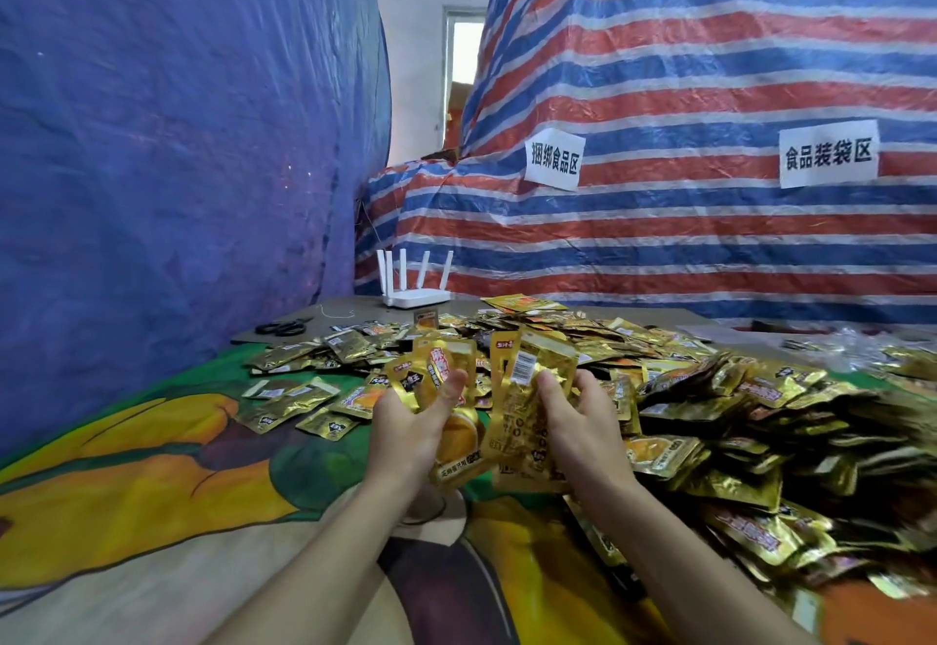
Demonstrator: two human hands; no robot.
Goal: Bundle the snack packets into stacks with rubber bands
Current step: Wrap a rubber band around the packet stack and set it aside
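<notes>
Left hand (405, 421) and right hand (573, 421), frame centre, each gripped a sheaf of gold foil snack packets (527, 406), fingers curled, apparently to square one stack. Loose gold packet heap (735, 416) lay at right (no rubber band visible).

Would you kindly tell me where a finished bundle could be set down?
The printed cloth left of the left hand, nearer than the scattered packets, looks bare. Right of the right hand, the packet heap is crowded.
</notes>
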